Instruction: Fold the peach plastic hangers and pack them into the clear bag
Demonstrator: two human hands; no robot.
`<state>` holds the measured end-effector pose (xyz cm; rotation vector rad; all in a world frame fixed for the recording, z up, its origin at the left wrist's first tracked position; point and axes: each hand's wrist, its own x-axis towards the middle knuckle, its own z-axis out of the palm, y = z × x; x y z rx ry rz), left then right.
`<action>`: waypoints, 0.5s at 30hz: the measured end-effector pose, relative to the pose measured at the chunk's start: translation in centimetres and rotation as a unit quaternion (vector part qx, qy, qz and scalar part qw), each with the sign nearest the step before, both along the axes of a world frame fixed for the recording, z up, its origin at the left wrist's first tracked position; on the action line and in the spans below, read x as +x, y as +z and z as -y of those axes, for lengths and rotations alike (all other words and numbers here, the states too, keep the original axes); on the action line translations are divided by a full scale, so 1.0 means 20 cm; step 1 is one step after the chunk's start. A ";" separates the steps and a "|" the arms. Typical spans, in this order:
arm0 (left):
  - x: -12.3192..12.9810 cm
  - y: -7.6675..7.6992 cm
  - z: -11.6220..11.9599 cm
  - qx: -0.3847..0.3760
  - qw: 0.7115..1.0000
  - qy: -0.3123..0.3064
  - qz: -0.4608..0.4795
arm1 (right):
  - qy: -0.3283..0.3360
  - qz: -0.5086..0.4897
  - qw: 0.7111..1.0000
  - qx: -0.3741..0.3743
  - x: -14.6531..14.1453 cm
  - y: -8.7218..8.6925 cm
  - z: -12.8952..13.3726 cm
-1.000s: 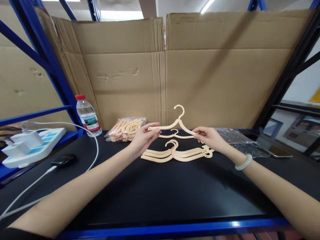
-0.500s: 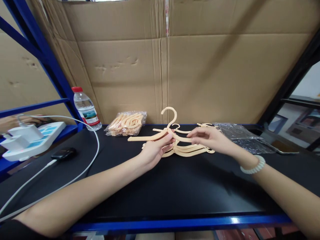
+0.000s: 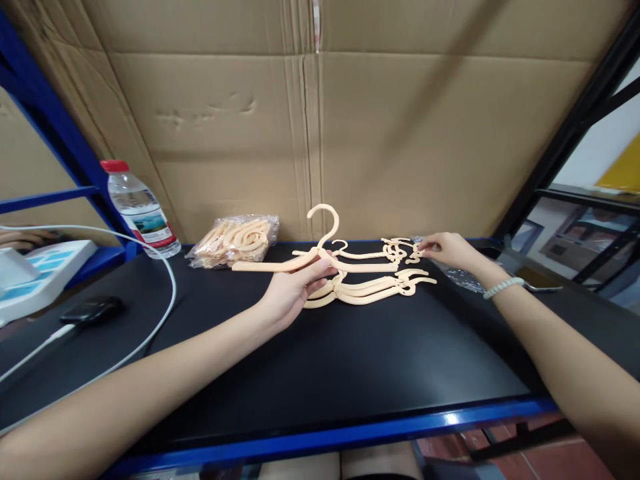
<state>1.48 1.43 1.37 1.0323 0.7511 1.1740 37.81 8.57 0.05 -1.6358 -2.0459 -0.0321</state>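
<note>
My left hand (image 3: 295, 288) is closed around the middle of a peach plastic clothes hanger (image 3: 273, 266), its hook upright and its arms spread to both sides. Behind and below it lie more hangers (image 3: 370, 291), stacked on the table and partly covered by that hand. At the right, the fingertips of my right hand (image 3: 445, 251) pinch a small curved peach plastic piece (image 3: 415, 253). Beside that piece is a little heap of similar small pieces (image 3: 395, 248).
A clear bag of peach hanger parts (image 3: 237, 241) lies at the back left, near a water bottle (image 3: 143, 210). Farther left are a power strip (image 3: 55, 273), a black charger (image 3: 91, 309) and a white cable (image 3: 170, 307). Crumpled clear plastic (image 3: 463, 279) sits under my right forearm.
My right hand has moved right, from the held hanger's arm to the small pieces, and now pinches one. My left hand still holds the hanger. The camera view has shifted right.
</note>
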 end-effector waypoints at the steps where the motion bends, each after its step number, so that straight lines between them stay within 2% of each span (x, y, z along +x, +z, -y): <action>1: 0.00 0.00 0.00 0.000 1.000 0.000 -0.001 | 0.013 0.009 1.000 -0.008 0.00 0.00 -0.01; 7: -0.01 0.00 0.00 -0.003 1.000 0.005 -0.003 | 0.089 0.027 0.995 -0.043 -0.04 -0.03 -0.03; 11: -0.01 0.01 -0.01 -0.002 1.000 0.008 -0.003 | 0.094 0.020 0.995 -0.032 -0.07 -0.06 -0.04; 15: -0.02 0.01 -0.01 -0.010 1.000 0.014 0.004 | 0.090 -0.017 0.996 -0.008 -0.07 -0.04 -0.03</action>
